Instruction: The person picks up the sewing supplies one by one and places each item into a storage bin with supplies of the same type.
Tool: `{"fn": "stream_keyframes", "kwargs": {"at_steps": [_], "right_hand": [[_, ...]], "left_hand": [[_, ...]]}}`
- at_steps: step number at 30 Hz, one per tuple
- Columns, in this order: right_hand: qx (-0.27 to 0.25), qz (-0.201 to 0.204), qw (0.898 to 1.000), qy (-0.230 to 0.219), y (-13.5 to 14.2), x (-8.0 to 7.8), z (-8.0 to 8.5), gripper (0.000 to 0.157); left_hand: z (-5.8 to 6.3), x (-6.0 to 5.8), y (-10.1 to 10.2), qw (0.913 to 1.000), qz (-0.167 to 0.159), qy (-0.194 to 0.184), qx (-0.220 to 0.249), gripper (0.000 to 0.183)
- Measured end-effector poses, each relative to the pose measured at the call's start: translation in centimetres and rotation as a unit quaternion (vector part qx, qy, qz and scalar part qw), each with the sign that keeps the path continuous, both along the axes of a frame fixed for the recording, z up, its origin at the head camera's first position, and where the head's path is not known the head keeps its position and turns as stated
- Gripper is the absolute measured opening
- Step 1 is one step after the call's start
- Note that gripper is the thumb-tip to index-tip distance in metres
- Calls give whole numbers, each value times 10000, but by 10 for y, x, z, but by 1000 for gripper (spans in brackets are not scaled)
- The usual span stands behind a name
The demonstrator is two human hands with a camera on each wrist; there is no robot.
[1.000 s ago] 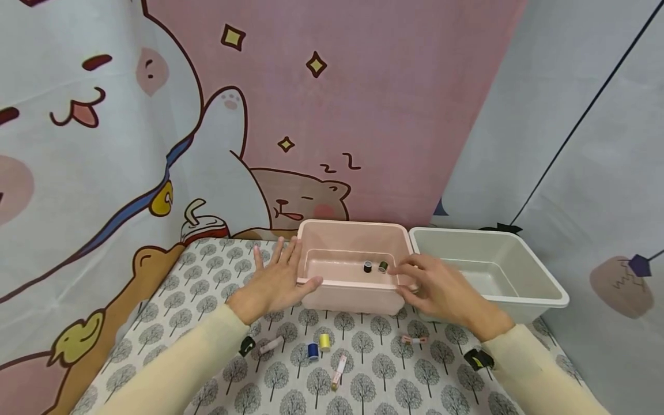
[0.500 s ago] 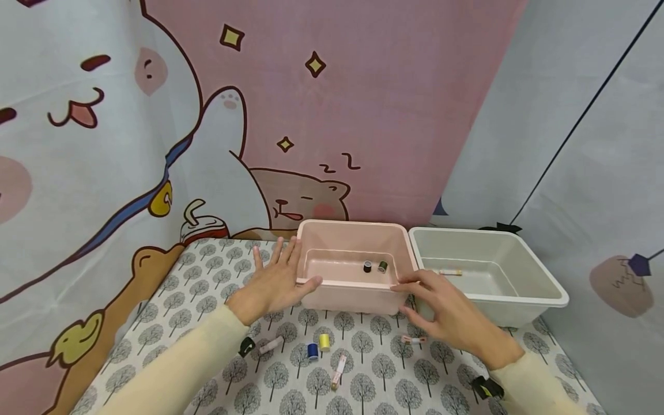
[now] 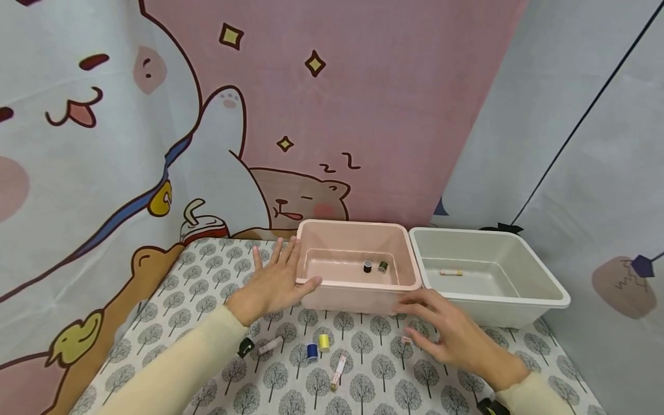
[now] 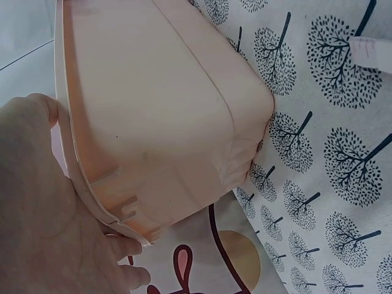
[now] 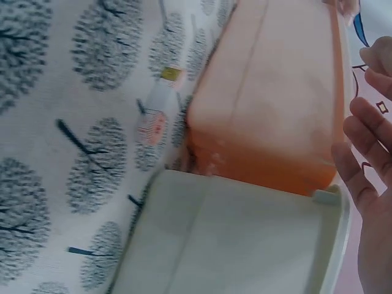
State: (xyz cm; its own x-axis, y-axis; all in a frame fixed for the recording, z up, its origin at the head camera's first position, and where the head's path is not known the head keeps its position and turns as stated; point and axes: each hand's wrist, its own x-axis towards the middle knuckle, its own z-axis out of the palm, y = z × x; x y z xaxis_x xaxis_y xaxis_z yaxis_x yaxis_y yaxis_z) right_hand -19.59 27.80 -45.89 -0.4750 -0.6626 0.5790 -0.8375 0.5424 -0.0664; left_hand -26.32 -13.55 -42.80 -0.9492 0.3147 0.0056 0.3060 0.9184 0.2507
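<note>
My left hand [image 3: 272,285] rests on the left side of the pink bin [image 3: 347,297], fingers spread and straight, thumb across its front corner. In the left wrist view that hand [image 4: 52,220] lies along the rim. My right hand [image 3: 451,331] hovers in front of the two bins with fingers loosely bent, holding nothing. Partly hidden by its thumb is a small white stick with an orange mark [image 3: 406,340]; the right wrist view shows this stick [image 5: 160,104] with a yellow end, blurred. Inside the pink bin lie a black thread spool [image 3: 367,267] and a green thread spool [image 3: 383,267].
The grey bin [image 3: 510,311] beside the pink one holds a similar stick [image 3: 451,272]. Nearer on the tree-print cloth are a blue spool [image 3: 312,352], a yellow spool [image 3: 324,342], a pale stick [image 3: 271,345] and another stick with a yellowish end [image 3: 339,373]. A printed curtain hangs behind.
My right hand has moved from the bins' rims down and toward me, over the orange-marked stick. The stick in the grey bin has come into view. My left hand stays put.
</note>
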Motion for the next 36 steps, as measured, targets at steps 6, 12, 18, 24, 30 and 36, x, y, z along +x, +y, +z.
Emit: {"fn": "stream_keyframes", "kwargs": {"at_steps": [6, 12, 18, 24, 30, 36], "right_hand": [[223, -172, 9991, -302, 1, 6, -13, 52], [459, -464, 9953, -712, 4, 6, -24, 65], [811, -688, 9867, -1227, 12, 4, -37, 56], [1096, -899, 9752, -1700, 20, 4, -45, 65], [1221, -1104, 9695, -1817, 22, 3, -52, 73], [1200, -1058, 9680, -1934, 23, 0, -56, 61]], "left_hand": [[-1, 0, -1, 10000, 7, -8, -9, 121], [-1, -1, -1, 10000, 10, -16, 42, 120], [-1, -1, -1, 10000, -33, -7, -32, 121], [-1, -1, 0, 10000, -44, 13, -58, 120], [0, 0, 0, 10000, -32, 14, 1, 119], [-1, 0, -1, 10000, -50, 29, -64, 119]]}}
